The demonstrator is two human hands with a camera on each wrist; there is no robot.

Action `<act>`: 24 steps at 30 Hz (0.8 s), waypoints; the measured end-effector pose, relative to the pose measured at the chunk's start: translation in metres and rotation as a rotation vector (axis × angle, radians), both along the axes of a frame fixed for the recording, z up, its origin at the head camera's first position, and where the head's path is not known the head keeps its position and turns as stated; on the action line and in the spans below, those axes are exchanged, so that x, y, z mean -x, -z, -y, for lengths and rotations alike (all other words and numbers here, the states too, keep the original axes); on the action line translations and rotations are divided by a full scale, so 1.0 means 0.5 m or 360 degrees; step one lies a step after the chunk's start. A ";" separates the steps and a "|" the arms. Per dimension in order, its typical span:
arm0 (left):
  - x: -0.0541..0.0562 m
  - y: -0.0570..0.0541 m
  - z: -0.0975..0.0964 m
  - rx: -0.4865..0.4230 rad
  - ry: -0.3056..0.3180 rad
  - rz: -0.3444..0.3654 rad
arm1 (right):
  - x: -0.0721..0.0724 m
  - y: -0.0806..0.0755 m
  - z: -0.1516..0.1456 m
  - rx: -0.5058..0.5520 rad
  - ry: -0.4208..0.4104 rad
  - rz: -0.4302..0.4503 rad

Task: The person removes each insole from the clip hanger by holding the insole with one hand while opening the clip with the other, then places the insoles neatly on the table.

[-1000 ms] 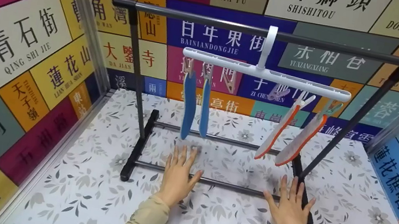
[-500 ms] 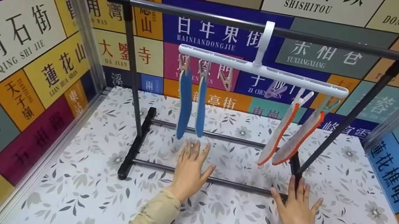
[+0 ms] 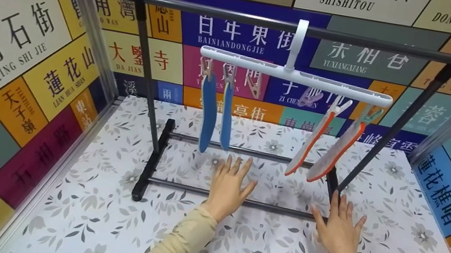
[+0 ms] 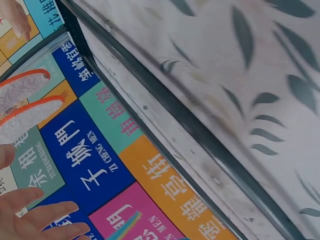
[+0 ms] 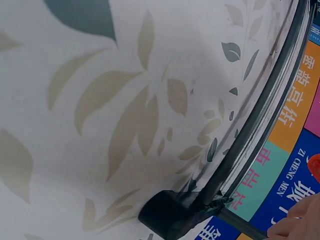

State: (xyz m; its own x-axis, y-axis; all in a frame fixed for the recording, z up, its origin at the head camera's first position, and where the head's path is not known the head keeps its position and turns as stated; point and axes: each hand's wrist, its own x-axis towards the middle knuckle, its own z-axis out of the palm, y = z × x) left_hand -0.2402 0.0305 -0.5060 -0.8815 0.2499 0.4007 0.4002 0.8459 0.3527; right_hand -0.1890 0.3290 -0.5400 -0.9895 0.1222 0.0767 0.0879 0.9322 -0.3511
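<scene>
A white hanger (image 3: 331, 84) hooks over the top bar of a black metal rack (image 3: 225, 13). Two blue insoles (image 3: 208, 117) hang from clips at its left end. At the right end hang two white insoles (image 3: 335, 155) with orange edges. My left hand (image 3: 228, 190) is spread over the rack's front lower bar, below and right of the blue insoles, holding nothing. My right hand (image 3: 339, 230) has its fingers extended by the rack's right foot; whether it touches the frame is unclear. Parts of the left hand's fingers (image 4: 47, 220) show in the left wrist view.
Spare clips, one pink (image 3: 253, 85) and one purple (image 3: 310, 98), hang along the hanger's middle. Leaf-patterned white covering (image 3: 92, 223) lies under the rack. Panels with colourful lettering (image 3: 8, 42) enclose the left, back and right sides.
My left hand has moved to the right and slightly forward along the front lower bar. My right hand has shifted a little towards the right foot. The insoles sway slightly.
</scene>
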 end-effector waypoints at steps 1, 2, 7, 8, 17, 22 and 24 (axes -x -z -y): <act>0.000 -0.003 -0.004 -0.0004 0.0001 -0.0010 | 0.003 -0.004 0.001 0.0000 -0.0005 -0.0016; -0.001 -0.006 -0.008 -0.0009 0.0000 -0.0017 | 0.006 -0.009 0.003 -0.0007 -0.0007 -0.0029; -0.002 -0.019 -0.029 -0.0068 -0.0012 -0.0115 | 0.024 -0.032 0.011 -0.0019 -0.0009 -0.0152; -0.002 -0.022 -0.033 -0.0088 -0.0009 -0.0149 | 0.028 -0.036 0.012 -0.0007 -0.0011 -0.0174; -0.002 -0.032 -0.066 -0.0202 -0.0020 -0.0395 | 0.054 -0.054 0.025 0.0116 -0.0001 -0.0344; -0.003 -0.043 -0.089 -0.0221 -0.0029 -0.0426 | 0.058 -0.064 0.032 0.0176 0.0013 -0.0436; -0.003 -0.051 -0.101 -0.0228 -0.0022 -0.0431 | 0.060 -0.068 0.035 0.0203 0.0028 -0.0466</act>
